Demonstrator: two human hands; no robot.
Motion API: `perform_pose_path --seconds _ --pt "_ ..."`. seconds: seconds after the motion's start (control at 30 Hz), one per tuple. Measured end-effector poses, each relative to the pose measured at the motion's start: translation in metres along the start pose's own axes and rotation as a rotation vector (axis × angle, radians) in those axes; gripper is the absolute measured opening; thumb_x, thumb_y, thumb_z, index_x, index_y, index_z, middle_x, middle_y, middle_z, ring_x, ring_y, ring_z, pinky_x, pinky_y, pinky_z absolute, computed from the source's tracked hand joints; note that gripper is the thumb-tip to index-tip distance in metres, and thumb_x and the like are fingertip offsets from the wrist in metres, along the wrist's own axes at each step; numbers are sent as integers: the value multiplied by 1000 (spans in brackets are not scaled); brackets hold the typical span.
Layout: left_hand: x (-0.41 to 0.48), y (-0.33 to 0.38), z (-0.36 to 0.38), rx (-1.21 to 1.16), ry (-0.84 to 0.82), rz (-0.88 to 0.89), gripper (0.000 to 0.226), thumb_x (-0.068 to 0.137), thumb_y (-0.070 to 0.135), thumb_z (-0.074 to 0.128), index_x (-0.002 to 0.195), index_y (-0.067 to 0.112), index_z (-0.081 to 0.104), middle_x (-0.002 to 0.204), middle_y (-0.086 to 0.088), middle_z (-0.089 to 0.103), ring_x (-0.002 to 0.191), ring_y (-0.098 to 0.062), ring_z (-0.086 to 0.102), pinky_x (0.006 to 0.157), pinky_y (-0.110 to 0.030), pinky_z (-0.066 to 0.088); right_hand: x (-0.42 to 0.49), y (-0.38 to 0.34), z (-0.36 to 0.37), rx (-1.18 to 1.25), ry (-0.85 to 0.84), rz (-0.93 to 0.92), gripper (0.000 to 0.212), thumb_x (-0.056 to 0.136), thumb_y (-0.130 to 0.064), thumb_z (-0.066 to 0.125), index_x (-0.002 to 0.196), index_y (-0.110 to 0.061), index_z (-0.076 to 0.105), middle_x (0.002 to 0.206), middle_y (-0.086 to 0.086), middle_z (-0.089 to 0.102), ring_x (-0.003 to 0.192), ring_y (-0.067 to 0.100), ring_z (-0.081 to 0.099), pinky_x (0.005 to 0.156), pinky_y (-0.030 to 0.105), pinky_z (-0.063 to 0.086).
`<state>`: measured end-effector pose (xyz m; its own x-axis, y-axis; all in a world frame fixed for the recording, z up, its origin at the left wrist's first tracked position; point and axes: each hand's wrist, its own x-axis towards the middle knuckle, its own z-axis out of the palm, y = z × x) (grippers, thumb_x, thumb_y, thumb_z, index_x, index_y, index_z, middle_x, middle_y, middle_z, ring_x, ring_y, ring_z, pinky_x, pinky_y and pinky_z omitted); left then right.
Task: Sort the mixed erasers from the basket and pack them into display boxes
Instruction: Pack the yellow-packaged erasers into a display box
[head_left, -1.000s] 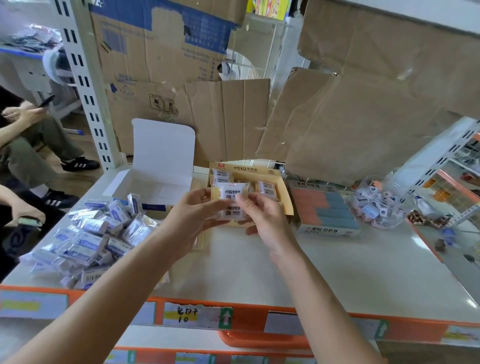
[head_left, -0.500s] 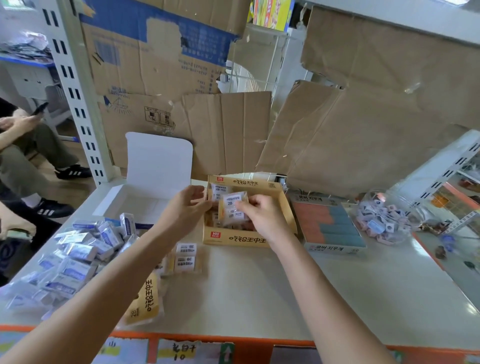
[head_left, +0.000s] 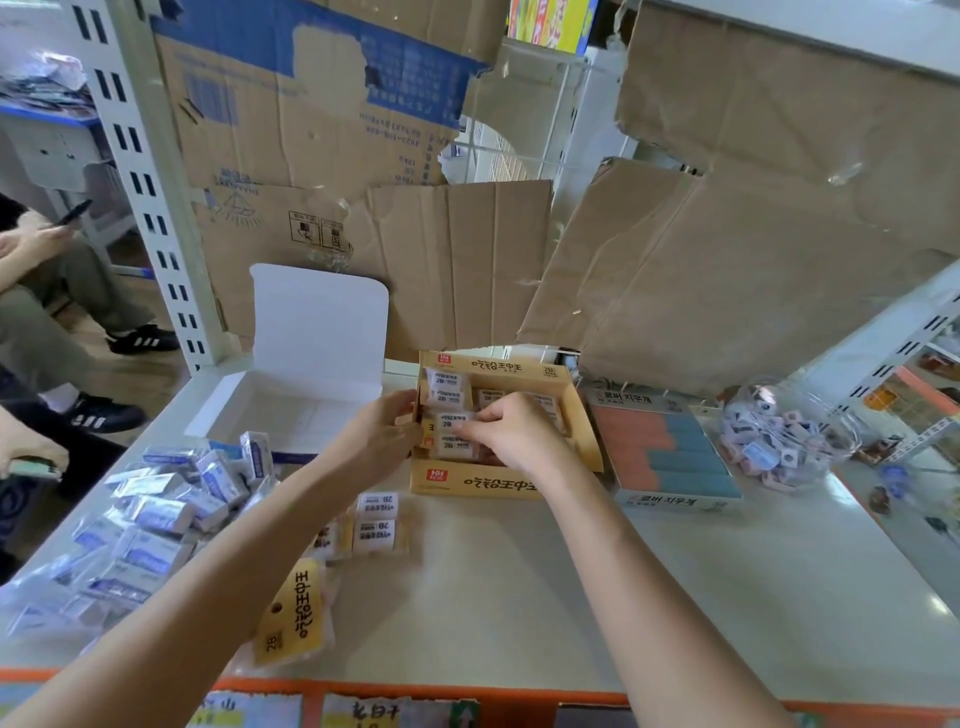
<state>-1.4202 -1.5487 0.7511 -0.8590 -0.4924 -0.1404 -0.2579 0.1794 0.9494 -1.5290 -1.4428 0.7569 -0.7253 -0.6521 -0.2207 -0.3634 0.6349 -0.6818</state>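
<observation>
A yellow display box (head_left: 483, 482) sits mid-shelf with several wrapped white 2B erasers inside. My right hand (head_left: 511, 434) is over the box, pinching a wrapped white eraser (head_left: 451, 422) among the ones in its left column. My left hand (head_left: 382, 439) holds the box's left wall, thumb at the rim. Two loose white erasers (head_left: 376, 522) lie in front of the box. A yellow-labelled eraser bag (head_left: 296, 613) lies under my left forearm. A heap of blue-and-white erasers (head_left: 156, 509) fills the left side.
An open white box (head_left: 291, 395) with raised lid stands behind the blue heap. A box of orange and teal erasers (head_left: 670, 457) lies right of the yellow box, and a clear tub of small erasers (head_left: 779, 441) beyond it. Cardboard sheets (head_left: 727, 260) line the back. Seated people (head_left: 47, 291) are at far left.
Both hands moved forward and down from above the shelf to the yellow box. The white eraser held between them has gone down into the box's left column, now pinched by the right hand alone.
</observation>
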Motion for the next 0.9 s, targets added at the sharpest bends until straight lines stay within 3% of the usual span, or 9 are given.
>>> perform_pose_path --seconds 0.1,0.23,0.4,0.47,0.53,0.63,0.8,0.9 --pt "0 1 1 -11 3 8 28 94 0 39 106 23 49 93 10 57 86 -8 59 70 -17 50 0 -1 6 -70 32 -23 30 91 -36 57 98 -10 72 92 6 70 82 18 62 70 28 47" --pt "0 1 0 -28 -1 -4 28 94 -1 39 102 24 48 93 9 57 95 -17 58 83 -28 50 -1 1 7 -89 56 -46 30 91 -36 57 98 -11 72 87 3 69 69 10 56 55 20 40" --pt "-3 2 -2 -5 -16 -1 32 93 -1 40 93 29 51 99 3 60 99 -20 58 90 -36 49 -6 1 10 -123 100 -77 30 91 -38 57 95 -12 71 83 1 69 64 10 56 49 19 36" --pt "-6 2 -2 2 -15 9 31 93 -2 41 99 27 52 110 -2 58 101 -20 56 92 -37 48 -8 2 11 -114 111 -89 31 91 -39 57 96 -12 72 84 2 70 68 13 59 51 20 39" --pt "-10 3 -4 34 0 50 33 93 -2 42 119 16 50 117 0 54 101 -16 53 82 -25 49 -13 3 8 -104 141 -103 34 90 -41 57 100 -11 69 89 1 70 75 14 61 60 25 44" --pt "-16 2 -11 149 26 160 35 93 -2 43 127 8 49 113 4 55 97 -11 53 67 -12 46 -22 5 3 -125 208 -158 39 91 -39 57 119 -13 60 98 -2 64 87 13 60 72 27 48" --pt "-33 -5 -28 471 9 309 28 91 7 53 117 15 59 107 7 62 93 -6 59 82 -19 49 -41 14 3 -274 193 -323 43 90 -39 58 129 -18 54 123 -1 58 107 14 57 78 23 43" --pt "-46 -9 -33 737 -44 363 29 87 18 62 116 20 60 112 8 62 93 -4 58 84 -15 44 -51 21 5 -329 165 -379 44 92 -34 57 133 -19 49 132 -1 52 116 16 52 83 22 38"
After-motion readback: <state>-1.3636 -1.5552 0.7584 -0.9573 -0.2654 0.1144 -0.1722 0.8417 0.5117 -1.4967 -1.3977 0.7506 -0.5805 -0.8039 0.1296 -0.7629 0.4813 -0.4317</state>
